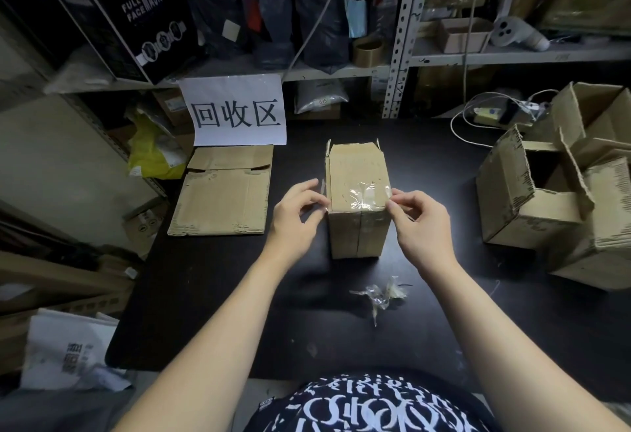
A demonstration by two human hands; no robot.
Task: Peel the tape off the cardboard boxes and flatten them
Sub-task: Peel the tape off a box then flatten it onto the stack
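Table (205, 295): dark, with shelving (403, 39) behind.
Hands: left hand (297, 216) and right hand (420, 220) each pinch an end of the tape (363, 196) on the box (356, 172).
Peel: pull low and slow — one side anchoring the box.

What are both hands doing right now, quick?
Left hand: pinching the tape at the left edge of the box.
Right hand: pinching the same tape's right end.

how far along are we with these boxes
Done: one flattened box at left, a wad of peeled tape in front. In hand: left hand and right hand pinch the clear tape on the middle box. Left: flattening it, plus the boxes at right.
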